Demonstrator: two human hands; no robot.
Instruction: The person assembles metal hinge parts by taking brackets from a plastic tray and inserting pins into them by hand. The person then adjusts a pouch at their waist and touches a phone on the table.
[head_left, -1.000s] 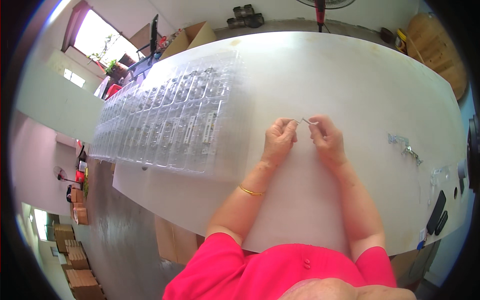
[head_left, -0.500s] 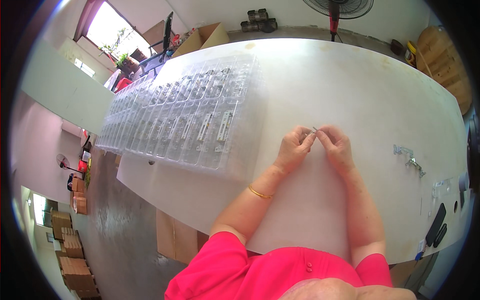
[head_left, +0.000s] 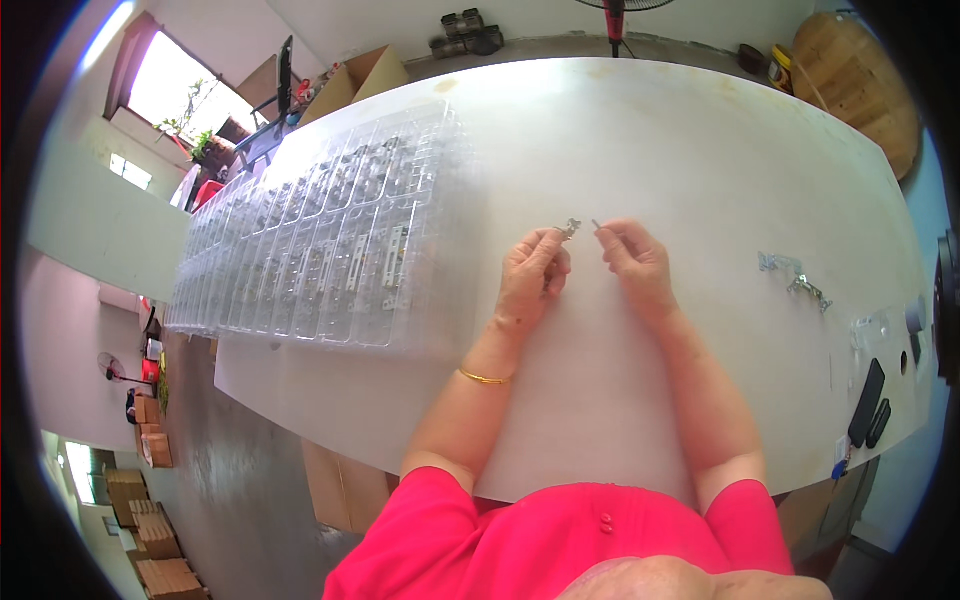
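Observation:
Over the middle of the white table my two hands are raised a little apart. My left hand pinches a small silver metal fitting between thumb and fingertips. In my right hand a thin, short metal pin sticks out from the fingertips, pointing toward the fitting without touching it. Both pieces are too small to show much detail. Left of my hands stand clear plastic compartment trays, holding silver metal plates and other small metal parts in their cells.
More loose silver metal fittings lie on the table at the right. Nearer the right edge are a clear plastic container, a dark phone-like object and keys. Beyond the far edge stand a fan and a round wooden board.
My hands have drawn apart from each other, and the metal fitting now shows in the left fingertips and the pin in the right. The whole view has shifted slightly.

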